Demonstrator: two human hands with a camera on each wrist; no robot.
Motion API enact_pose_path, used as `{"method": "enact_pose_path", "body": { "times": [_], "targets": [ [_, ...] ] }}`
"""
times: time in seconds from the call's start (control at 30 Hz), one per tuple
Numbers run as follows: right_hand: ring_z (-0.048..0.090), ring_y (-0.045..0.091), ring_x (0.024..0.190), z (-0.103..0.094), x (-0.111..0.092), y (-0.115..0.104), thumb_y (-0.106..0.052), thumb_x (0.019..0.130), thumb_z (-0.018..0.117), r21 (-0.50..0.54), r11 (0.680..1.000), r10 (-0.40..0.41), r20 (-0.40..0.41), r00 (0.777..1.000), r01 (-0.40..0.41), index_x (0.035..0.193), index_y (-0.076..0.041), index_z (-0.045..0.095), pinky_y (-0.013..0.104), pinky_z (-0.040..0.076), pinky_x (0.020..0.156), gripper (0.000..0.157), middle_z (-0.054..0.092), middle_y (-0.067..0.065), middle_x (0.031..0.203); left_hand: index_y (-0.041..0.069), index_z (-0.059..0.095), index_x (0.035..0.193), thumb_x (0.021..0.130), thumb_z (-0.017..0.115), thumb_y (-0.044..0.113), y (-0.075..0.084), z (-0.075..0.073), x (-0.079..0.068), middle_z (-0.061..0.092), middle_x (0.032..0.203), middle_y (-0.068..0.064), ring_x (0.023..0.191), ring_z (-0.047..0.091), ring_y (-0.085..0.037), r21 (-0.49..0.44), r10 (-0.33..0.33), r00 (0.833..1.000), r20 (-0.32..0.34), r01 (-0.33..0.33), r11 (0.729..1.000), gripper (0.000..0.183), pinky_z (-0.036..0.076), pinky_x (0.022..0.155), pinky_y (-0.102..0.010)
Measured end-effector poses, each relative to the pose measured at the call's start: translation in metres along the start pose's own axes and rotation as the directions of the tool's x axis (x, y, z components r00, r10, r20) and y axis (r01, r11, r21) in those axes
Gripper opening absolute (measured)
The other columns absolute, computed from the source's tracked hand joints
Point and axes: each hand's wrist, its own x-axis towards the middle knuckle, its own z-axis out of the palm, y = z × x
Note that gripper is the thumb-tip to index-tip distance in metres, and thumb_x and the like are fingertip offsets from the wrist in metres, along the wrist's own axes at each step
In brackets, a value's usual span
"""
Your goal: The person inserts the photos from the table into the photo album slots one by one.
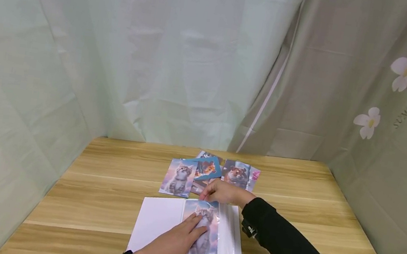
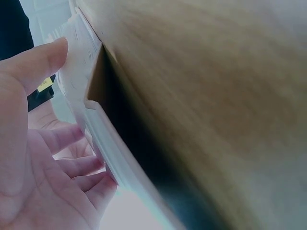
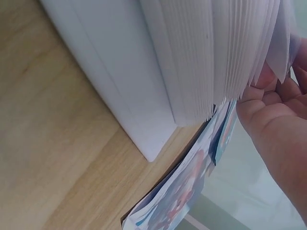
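A white photo album point(image 1: 157, 212) lies spread on the wooden table, with a kitten picture card point(image 1: 205, 246) in the clear sleeve of its top page. My left hand point(image 1: 174, 245) rests flat over the card's left side, fingers spread, the thumb near the album's lower edge. At the sleeve's top edge, my right hand point(image 1: 227, 192) has its fingers curled and pinches the upper end of the kitten card. In the right wrist view those fingertips point(image 3: 266, 76) are partly hidden behind a translucent sheet. The stacked album pages point(image 3: 192, 62) stand beside them.
Just beyond the album lie several loose picture cards: another kitten card point(image 1: 178, 178), a blue-bordered animal card point(image 1: 208, 168) and a brown animal card point(image 1: 237, 173). Pale curtains point(image 1: 197, 64) enclose the table point(image 1: 98, 199) at the back and sides.
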Motion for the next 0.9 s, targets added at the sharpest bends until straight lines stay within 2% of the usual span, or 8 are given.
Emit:
{"method": "enact_pose_path", "body": {
  "times": [0.23, 0.47, 0.67, 0.9],
  "targets": [
    [0.063, 0.009, 0.090, 0.001, 0.000, 0.001, 0.003, 0.093, 0.062, 0.027, 1.000, -0.002, -0.003, 1.000, 0.002, 0.099, -0.007, 0.077, 0.026, 0.052, 0.082, 0.019, 0.073, 0.000, 0.096, 0.009, 0.046, 0.147, 0.088, 0.064, 0.062, 0.000, 0.000, -0.001, 0.035, 0.157, -0.019, 0.145, 0.033, -0.037, 0.012, 0.012, 1.000, -0.007, -0.012, 1.000, 0.081, 0.039, 0.112, -0.043],
    [0.062, 0.009, 0.092, -0.003, -0.005, 0.001, -0.002, 0.096, 0.062, 0.005, 1.000, 0.000, -0.035, 0.999, 0.000, 0.100, -0.009, 0.077, 0.026, 0.052, 0.084, 0.017, 0.070, -0.002, 0.103, 0.009, 0.046, 0.147, 0.089, 0.064, 0.062, -0.001, 0.001, -0.002, 0.035, 0.157, -0.020, 0.145, 0.033, -0.038, 0.026, 0.026, 0.999, -0.020, -0.026, 0.999, 0.081, 0.040, 0.111, -0.043],
    [0.060, 0.009, 0.084, -0.007, -0.010, 0.004, -0.008, 0.096, 0.065, -0.008, 0.999, 0.035, -0.072, 0.997, -0.035, 0.103, -0.006, 0.075, 0.026, 0.050, 0.077, 0.012, 0.067, -0.005, 0.097, 0.009, 0.047, 0.146, 0.088, 0.065, 0.061, 0.000, 0.000, -0.002, 0.036, 0.156, -0.021, 0.144, 0.034, -0.038, 0.025, 0.032, 0.999, -0.037, -0.031, 0.999, 0.080, 0.040, 0.111, -0.044],
    [0.057, 0.010, 0.078, -0.010, -0.019, 0.009, -0.008, 0.095, 0.066, 0.011, 0.999, 0.036, -0.098, 0.995, -0.035, 0.103, -0.005, 0.075, 0.025, 0.048, 0.070, 0.012, 0.066, -0.002, 0.094, 0.010, 0.045, 0.148, 0.089, 0.065, 0.060, 0.000, -0.001, -0.002, 0.033, 0.158, -0.020, 0.146, 0.032, -0.037, -0.001, 0.009, 1.000, -0.010, -0.009, 1.000, 0.080, 0.039, 0.112, -0.045]
  ]
}}
